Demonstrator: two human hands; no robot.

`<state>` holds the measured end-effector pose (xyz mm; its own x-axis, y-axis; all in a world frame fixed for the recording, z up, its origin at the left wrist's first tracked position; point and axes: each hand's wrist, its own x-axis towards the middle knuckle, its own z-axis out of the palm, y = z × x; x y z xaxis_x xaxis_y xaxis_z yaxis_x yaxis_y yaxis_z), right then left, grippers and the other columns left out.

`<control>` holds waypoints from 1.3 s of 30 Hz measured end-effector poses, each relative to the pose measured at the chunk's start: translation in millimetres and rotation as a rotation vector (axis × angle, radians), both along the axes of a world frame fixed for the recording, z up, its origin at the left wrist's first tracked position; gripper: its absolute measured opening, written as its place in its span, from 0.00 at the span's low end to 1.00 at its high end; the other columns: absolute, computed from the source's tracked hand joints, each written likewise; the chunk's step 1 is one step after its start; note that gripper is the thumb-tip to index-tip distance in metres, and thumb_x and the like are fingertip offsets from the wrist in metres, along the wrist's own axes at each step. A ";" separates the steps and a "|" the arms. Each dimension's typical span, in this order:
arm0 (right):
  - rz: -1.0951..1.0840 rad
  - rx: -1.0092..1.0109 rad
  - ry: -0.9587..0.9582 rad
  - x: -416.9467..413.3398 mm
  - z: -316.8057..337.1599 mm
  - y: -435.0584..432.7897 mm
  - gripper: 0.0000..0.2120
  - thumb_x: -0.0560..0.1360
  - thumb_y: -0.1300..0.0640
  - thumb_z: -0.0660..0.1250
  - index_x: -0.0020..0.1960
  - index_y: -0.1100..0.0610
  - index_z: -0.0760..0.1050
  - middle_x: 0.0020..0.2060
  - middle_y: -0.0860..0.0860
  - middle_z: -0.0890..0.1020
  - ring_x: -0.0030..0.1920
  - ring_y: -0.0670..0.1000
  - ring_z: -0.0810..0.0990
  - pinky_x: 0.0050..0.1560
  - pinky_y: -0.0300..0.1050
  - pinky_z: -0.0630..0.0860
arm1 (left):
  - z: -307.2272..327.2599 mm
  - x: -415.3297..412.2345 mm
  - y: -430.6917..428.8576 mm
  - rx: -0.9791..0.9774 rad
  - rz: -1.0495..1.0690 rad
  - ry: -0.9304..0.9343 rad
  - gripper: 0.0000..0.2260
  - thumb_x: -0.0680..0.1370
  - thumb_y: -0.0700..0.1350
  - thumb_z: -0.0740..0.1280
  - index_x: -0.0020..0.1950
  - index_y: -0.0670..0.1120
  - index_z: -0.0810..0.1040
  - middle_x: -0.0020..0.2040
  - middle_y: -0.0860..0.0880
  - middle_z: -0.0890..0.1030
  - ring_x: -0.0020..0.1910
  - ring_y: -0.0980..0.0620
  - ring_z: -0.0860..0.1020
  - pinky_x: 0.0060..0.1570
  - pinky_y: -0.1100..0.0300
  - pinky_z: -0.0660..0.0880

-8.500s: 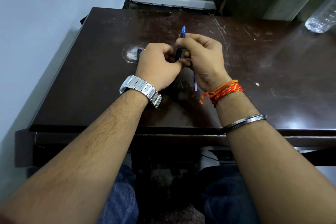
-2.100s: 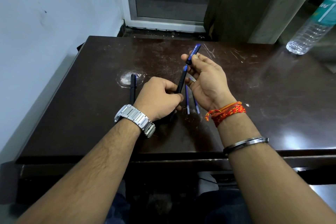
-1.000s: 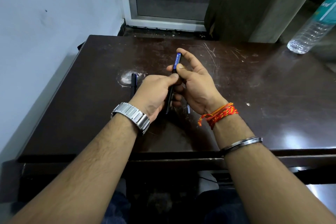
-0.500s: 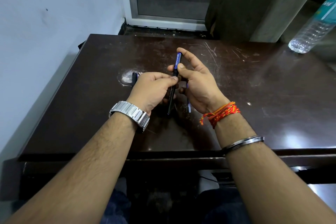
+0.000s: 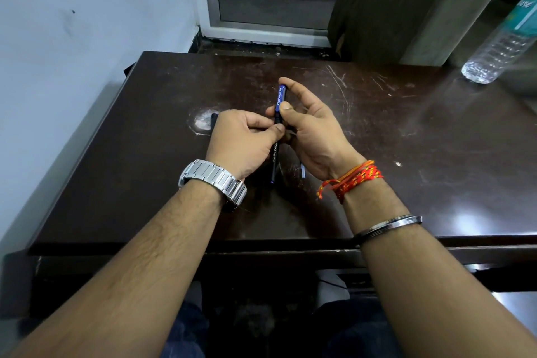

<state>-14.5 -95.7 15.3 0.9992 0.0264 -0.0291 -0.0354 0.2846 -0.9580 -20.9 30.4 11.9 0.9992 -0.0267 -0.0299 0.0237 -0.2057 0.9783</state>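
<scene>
Misalignment is being risked at the joint: the cap (image 5: 281, 97) could be pushed on crooked, or the pen (image 5: 274, 155) could be dropped onto the table (image 5: 406, 139), since both parts are being held by fingertips alone. The barrel is being pinched between the thumb and curled fingers of the left hand (image 5: 242, 142); the cap is being pinched between the thumb and forefinger of the right hand (image 5: 315, 132). The pen is being held just above the table's middle: slim, black with white lettering, blue-capped.
</scene>
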 end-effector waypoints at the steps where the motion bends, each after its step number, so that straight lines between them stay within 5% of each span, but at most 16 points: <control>1: -0.001 -0.005 -0.002 0.2 -0.6 0.5 0.17 0.81 0.67 0.58 0.65 0.50 0.72 0.40 0.55 0.79 0.38 0.48 0.78 0.36 0.37 0.77 | -0.4 0.1 0.0 0.005 0.007 -0.004 0.08 0.72 0.41 0.76 0.35 0.51 0.84 0.32 0.51 0.86 0.31 0.54 0.83 0.42 0.49 0.83; 7: 0.010 -0.008 -0.002 -1.3 -0.3 3.2 0.19 0.81 0.69 0.57 0.66 0.52 0.72 0.40 0.56 0.79 0.39 0.49 0.78 0.39 0.38 0.78 | -1.1 -0.6 -0.9 0.023 0.029 0.003 0.10 0.72 0.40 0.75 0.32 0.52 0.82 0.28 0.55 0.84 0.23 0.62 0.78 0.31 0.65 0.74; 12: -0.054 -0.035 0.030 -6.4 -4.9 9.1 0.22 0.81 0.67 0.59 0.73 0.54 0.66 0.45 0.56 0.80 0.36 0.46 0.78 0.37 0.38 0.79 | 5.1 7.2 11.6 0.109 0.107 -0.005 0.06 0.69 0.46 0.77 0.32 0.53 0.86 0.32 0.54 0.85 0.35 0.53 0.84 0.44 0.50 0.83; 14: -0.156 -0.098 0.012 -4.1 -5.8 8.6 0.23 0.81 0.67 0.60 0.73 0.54 0.66 0.46 0.53 0.82 0.32 0.46 0.77 0.34 0.38 0.78 | 6.7 12.2 24.6 0.256 0.212 -0.011 0.05 0.68 0.50 0.77 0.34 0.51 0.86 0.33 0.54 0.85 0.36 0.51 0.84 0.42 0.55 0.82; 17: -0.254 -0.169 -0.004 0.6 -6.8 3.2 0.17 0.79 0.65 0.64 0.65 0.51 0.72 0.42 0.50 0.84 0.30 0.45 0.77 0.34 0.39 0.77 | 7.7 11.6 39.7 0.475 0.313 0.002 0.08 0.68 0.51 0.77 0.33 0.48 0.84 0.30 0.54 0.82 0.35 0.51 0.83 0.33 0.67 0.72; 20: -0.288 -0.288 -0.004 0.4 -10.6 5.0 0.10 0.77 0.65 0.67 0.54 0.52 0.76 0.40 0.52 0.83 0.30 0.44 0.78 0.34 0.39 0.77 | 7.3 11.5 41.1 0.614 0.306 0.008 0.06 0.69 0.47 0.77 0.36 0.45 0.85 0.36 0.47 0.84 0.38 0.48 0.80 0.37 0.64 0.71; 23: -0.335 -0.421 -0.009 -0.1 -13.0 5.0 0.07 0.75 0.63 0.69 0.45 0.51 0.78 0.35 0.50 0.82 0.29 0.44 0.81 0.35 0.41 0.79 | 5.8 14.0 39.1 0.666 0.306 0.033 0.06 0.69 0.44 0.76 0.40 0.42 0.84 0.38 0.44 0.83 0.37 0.46 0.79 0.29 0.64 0.68; 27: -0.405 -0.613 0.026 -2.1 -11.9 -6.1 0.05 0.72 0.60 0.73 0.40 0.51 0.79 0.33 0.51 0.84 0.33 0.50 0.84 0.40 0.48 0.84 | 2.5 15.6 39.8 0.694 0.312 0.029 0.08 0.68 0.44 0.77 0.41 0.42 0.83 0.38 0.44 0.83 0.29 0.51 0.74 0.25 0.64 0.64; 31: -0.480 -0.879 0.021 -4.4 -9.0 -16.9 0.03 0.68 0.58 0.74 0.39 0.53 0.80 0.31 0.46 0.81 0.37 0.48 0.83 0.43 0.44 0.82 | 1.3 17.0 40.3 0.699 0.303 0.035 0.10 0.66 0.45 0.78 0.40 0.41 0.83 0.35 0.45 0.81 0.29 0.53 0.74 0.24 0.64 0.65; 39: -0.386 -1.267 0.253 -7.9 -7.8 -27.5 0.23 0.63 0.45 0.80 0.39 0.58 0.71 0.40 0.54 0.75 0.43 0.53 0.74 0.39 0.43 0.70 | 1.1 15.0 42.4 0.731 0.299 0.085 0.18 0.62 0.52 0.81 0.37 0.42 0.79 0.31 0.48 0.75 0.27 0.54 0.70 0.23 0.63 0.61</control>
<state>-22.5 -123.2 7.5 0.9004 -0.4350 -0.0069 -0.3677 -0.7525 -0.5463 -5.9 72.8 13.0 0.9543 0.2985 -0.0121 0.2478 -0.7684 0.5900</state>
